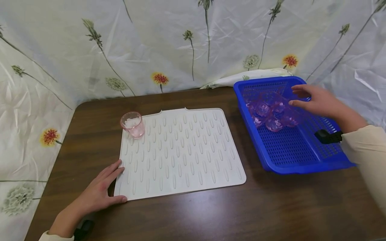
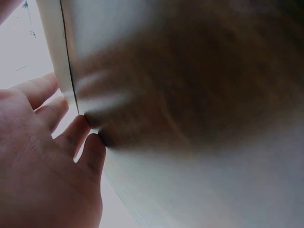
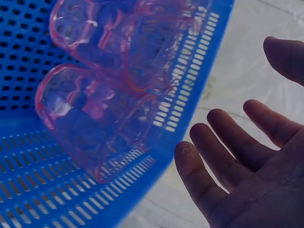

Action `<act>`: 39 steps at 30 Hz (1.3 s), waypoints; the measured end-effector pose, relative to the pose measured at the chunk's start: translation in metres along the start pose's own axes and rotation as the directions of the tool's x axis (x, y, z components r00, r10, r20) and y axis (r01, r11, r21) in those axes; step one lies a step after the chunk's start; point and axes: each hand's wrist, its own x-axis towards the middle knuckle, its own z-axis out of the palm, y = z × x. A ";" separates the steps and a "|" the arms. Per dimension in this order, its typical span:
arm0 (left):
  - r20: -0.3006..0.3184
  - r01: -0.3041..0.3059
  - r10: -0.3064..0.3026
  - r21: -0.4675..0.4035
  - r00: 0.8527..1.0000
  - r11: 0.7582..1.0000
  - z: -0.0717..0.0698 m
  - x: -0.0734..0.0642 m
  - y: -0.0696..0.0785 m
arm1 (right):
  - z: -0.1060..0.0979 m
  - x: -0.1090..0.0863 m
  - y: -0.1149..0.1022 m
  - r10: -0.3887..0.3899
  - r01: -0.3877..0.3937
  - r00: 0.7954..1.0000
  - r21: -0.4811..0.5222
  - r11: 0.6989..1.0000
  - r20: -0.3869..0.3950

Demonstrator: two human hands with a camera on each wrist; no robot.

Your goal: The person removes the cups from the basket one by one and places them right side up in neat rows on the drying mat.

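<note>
The reach for pink cups (image 1: 274, 122) seemed in hand.
The left hand (image 1: 96, 194), fingers spread, touched the near-left corner of the mat (image 1: 181, 150); 1 lone cup (image 1: 132, 125) stood at its far-left. Right of the mat, the right hand (image 1: 319, 102), grip apart, empty, hung over the cups' basket (image 1: 289, 169); lowering and pinching seemed called for.

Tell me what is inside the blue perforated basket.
Several translucent pink cups sit in the far-left part of the blue perforated basket. The right hand and sleeve cover part of its right side; anything there is hidden.
</note>
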 end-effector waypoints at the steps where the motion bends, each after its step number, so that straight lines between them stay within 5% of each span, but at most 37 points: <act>1: 0.000 0.001 -0.001 -0.001 1.000 1.000 0.000 0.000 0.000 | 0.001 0.000 0.001 -0.001 0.001 1.000 -0.009 1.000 -0.006; 23: -0.021 -0.017 0.017 -0.004 1.000 1.000 -0.001 -0.002 0.000 | 0.041 0.014 -0.025 -0.029 0.025 0.993 0.033 0.999 0.114; 39: 0.015 0.008 -0.008 -0.011 1.000 1.000 -0.004 0.000 0.001 | 0.049 0.019 -0.032 -0.110 0.115 0.991 -0.061 0.991 0.080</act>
